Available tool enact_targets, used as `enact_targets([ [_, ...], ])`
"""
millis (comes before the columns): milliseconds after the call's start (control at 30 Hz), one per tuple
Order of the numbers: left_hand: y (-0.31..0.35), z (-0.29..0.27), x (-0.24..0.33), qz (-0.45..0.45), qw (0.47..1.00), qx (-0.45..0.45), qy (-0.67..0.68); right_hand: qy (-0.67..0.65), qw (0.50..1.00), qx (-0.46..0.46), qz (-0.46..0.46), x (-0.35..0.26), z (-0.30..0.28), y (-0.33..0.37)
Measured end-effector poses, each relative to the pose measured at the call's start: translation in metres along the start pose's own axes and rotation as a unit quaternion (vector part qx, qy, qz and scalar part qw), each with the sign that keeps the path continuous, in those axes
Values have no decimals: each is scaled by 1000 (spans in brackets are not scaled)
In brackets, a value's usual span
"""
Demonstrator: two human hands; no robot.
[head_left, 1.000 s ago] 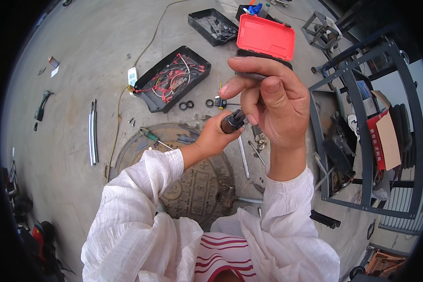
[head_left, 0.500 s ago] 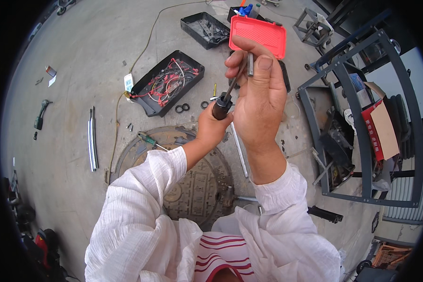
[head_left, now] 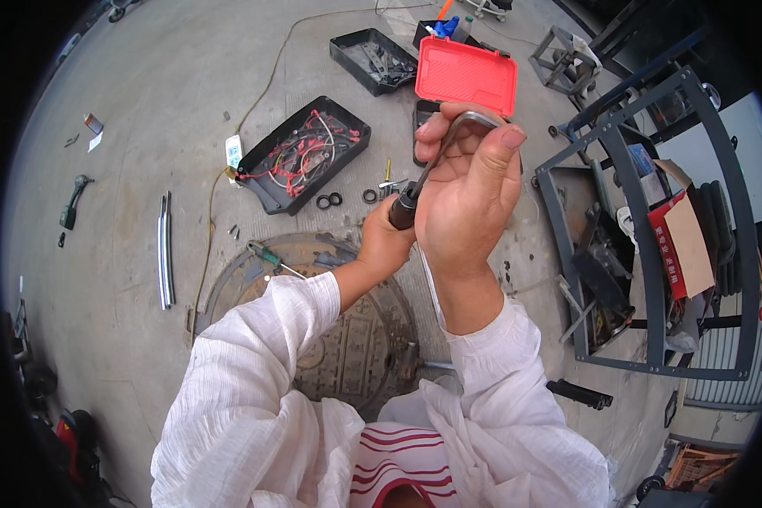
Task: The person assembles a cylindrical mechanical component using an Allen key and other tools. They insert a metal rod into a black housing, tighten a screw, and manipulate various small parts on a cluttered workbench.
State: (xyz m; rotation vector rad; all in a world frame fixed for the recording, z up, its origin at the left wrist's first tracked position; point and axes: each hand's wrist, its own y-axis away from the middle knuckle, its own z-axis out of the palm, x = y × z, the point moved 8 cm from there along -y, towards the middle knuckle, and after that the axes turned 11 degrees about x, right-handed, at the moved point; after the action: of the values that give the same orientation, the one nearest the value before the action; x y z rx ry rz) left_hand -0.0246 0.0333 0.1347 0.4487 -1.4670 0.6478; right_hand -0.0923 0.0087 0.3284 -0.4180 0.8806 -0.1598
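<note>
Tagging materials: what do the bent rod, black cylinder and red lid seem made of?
Bent rod: probably steel, bare grey, shiny at the bend.
Black cylinder: smooth, slightly glossy; plastic or coated metal, can't tell.
Red lid: probably moulded plastic, matte, evenly coloured with ribbed texture.

Bright, diffuse light, soft shadows. Right grip [head_left: 470, 190] fairly sharp; metal rack [head_left: 655, 326] right of it bows, corners black.
</note>
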Motion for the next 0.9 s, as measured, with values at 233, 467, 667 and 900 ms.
enact_targets([
  [233,18,30,1,-110,884,-455,2,-220,780,-409,419,7,7,8],
  [467,-8,15,-14,-123,943,-308,29,30,994,-78,77,-8,0,-13],
  [667,6,22,1,-79,971,-220,52,3,1000,27,-1,-10,-19,-4],
  [900,7,27,-8,-81,956,-277,48,-64,976,-102,179,6,-6,-9],
])
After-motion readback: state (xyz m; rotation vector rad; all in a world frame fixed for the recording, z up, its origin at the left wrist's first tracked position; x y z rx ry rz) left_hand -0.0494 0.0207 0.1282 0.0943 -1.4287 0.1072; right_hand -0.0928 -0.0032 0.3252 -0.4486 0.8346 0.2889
